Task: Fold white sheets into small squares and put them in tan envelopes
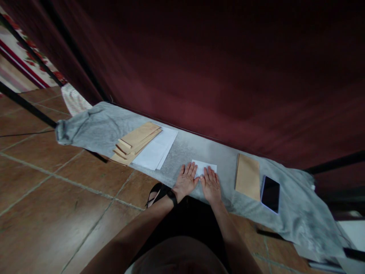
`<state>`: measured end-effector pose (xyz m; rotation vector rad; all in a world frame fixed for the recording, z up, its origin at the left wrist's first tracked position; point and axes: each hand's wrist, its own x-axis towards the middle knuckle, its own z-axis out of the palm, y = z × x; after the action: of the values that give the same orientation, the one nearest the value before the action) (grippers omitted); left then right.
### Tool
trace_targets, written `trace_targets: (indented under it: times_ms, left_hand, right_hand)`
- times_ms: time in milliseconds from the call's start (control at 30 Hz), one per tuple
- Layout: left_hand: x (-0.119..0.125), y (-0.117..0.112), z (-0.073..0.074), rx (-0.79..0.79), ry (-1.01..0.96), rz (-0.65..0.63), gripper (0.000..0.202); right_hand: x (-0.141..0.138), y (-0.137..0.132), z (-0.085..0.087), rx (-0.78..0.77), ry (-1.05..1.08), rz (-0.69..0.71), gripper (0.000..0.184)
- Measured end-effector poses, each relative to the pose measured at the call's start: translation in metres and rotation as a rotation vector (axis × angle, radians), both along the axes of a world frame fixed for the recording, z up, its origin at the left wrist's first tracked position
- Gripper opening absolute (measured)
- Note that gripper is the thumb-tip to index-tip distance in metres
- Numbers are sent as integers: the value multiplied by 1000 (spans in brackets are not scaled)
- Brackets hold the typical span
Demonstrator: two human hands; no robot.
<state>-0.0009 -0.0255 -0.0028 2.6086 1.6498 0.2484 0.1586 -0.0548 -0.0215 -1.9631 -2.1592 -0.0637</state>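
Observation:
A small white sheet of paper, perhaps folded, lies flat on the grey cloth in front of me. My left hand rests palm down on its left part, fingers stretched out. On its right part lies my right hand, also flat with the fingers extended. The two thumbs come close together over the paper's near part, which the hands cover. To the left, brown paper envelopes lie fanned on larger white sheets. A brown envelope or stack of them lies to the right of my right hand.
A phone with a dark screen lies right of the brown stack. The grey cloth covers a narrow bench, bunched at both ends. Behind it hangs a dark red curtain. Tiled floor shows at the left, and black metal bars stand beside the bench.

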Motion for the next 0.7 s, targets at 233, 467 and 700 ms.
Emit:
trace_targets:
  times_ms: [233,467,700]
  left_hand:
    - [0,1,-1,8,-11,0,61]
    - [0,0,-2,20,-12,9,62]
    - [0,1,2,22,-23,30,61]
  right_hand:
    - [7,-2,-1,-13,1,-35,57]
    - [14,-6,-3,16,-6,-73,59]
    - [21,-11,-6,60,-2,-101,59]
